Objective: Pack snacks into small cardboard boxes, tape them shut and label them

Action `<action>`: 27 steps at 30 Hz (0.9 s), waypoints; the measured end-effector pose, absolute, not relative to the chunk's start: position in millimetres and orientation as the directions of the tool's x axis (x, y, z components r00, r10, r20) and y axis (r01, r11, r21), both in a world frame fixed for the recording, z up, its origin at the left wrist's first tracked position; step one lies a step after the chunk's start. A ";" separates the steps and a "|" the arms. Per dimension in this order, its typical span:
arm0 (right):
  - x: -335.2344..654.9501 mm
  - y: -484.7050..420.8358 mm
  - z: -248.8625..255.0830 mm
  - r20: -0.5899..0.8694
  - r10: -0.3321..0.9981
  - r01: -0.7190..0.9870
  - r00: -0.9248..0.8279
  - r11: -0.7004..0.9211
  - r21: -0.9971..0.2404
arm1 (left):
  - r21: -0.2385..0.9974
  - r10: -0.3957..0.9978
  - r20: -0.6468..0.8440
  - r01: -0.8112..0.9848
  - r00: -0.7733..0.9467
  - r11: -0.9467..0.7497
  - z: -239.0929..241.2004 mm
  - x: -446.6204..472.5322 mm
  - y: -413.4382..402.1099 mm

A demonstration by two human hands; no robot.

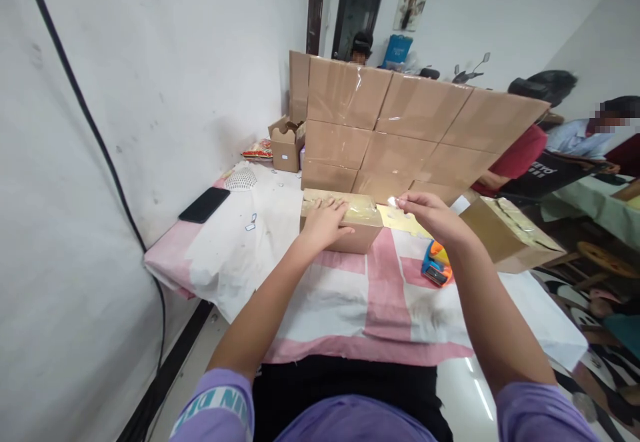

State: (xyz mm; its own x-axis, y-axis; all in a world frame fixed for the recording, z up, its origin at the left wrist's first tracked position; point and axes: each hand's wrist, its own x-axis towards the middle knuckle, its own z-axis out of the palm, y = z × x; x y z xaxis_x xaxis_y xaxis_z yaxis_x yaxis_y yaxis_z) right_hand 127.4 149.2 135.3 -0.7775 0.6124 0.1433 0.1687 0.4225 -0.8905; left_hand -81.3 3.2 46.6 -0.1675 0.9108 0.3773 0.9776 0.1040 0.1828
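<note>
My left hand [324,223] lies flat on top of a taped cardboard box [353,239], its fingers spread over the clear tape. Just right of that box, my right hand [433,214] is raised, pinching a small white label [393,201] between thumb and fingertips. Beneath the label, a yellow sheet [393,218] lies on the cloth, partly covered by my right hand. Below my right wrist rests a blue and orange tape dispenser [435,270], partly hidden by the forearm.
Stacked cardboard boxes [400,142] form a wall behind. Another taped box [515,235] stands at the right. On the left are a black phone [205,205], a white perforated piece [241,179] and a small open box [286,150]. Other people sit beyond the stack and at the right.
</note>
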 end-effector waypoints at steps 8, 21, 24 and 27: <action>27.5 124.5 140.1 0.166 0.353 0.014 -0.921 0.453 -0.891 | 0.186 0.824 0.499 0.962 -0.267 0.199 32.3 -65.8 1.3; -75.9 115.2 102.2 0.032 0.374 0.324 -0.927 0.840 -0.436 | 0.231 0.778 0.556 0.953 -0.293 0.194 24.3 -56.1 -9.4; -73.7 115.2 102.9 0.026 0.364 0.321 -0.931 0.850 -0.417 | 0.258 0.727 0.613 0.948 -0.310 0.188 19.4 -58.8 -19.0; -72.4 114.5 103.8 0.013 0.367 0.329 -0.930 0.848 -0.415 | 0.370 0.561 0.687 0.887 -0.462 0.277 11.4 -69.9 -31.9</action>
State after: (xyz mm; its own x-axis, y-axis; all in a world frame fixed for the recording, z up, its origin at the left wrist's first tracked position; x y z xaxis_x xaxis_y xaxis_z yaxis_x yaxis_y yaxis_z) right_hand -72.4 114.5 103.8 -0.9302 0.3668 0.0131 0.3286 0.8482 -0.4153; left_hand -69.9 -31.9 11.4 -0.4619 0.5611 0.6869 0.8868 0.2765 0.3704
